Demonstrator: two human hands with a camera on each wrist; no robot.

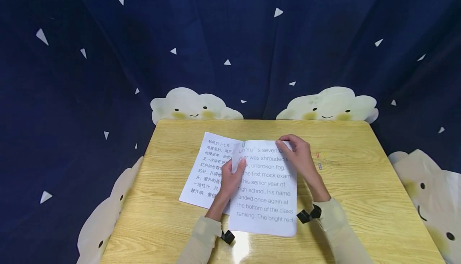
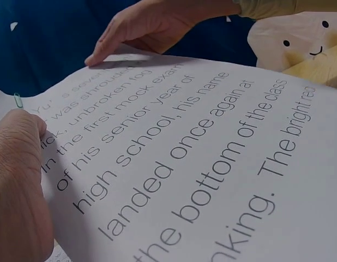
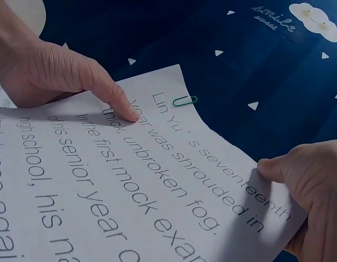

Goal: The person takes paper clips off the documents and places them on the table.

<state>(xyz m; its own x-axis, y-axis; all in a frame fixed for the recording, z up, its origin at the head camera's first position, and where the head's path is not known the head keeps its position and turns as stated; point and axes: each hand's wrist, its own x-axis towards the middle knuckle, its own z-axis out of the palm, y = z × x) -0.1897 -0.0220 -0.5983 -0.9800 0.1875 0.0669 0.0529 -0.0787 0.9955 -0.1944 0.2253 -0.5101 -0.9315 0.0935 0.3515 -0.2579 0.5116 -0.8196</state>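
A makeshift recording booth: wooden table enclosed by navy cloud-print curtains.

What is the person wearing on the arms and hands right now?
Both hands are bare: no gloves, rings or watch show on the left hand or the right hand. Each arm wears a pale cream long sleeve that ends at the wrist. A small black clip or strap sits at the left cuff, and another at the right cuff.
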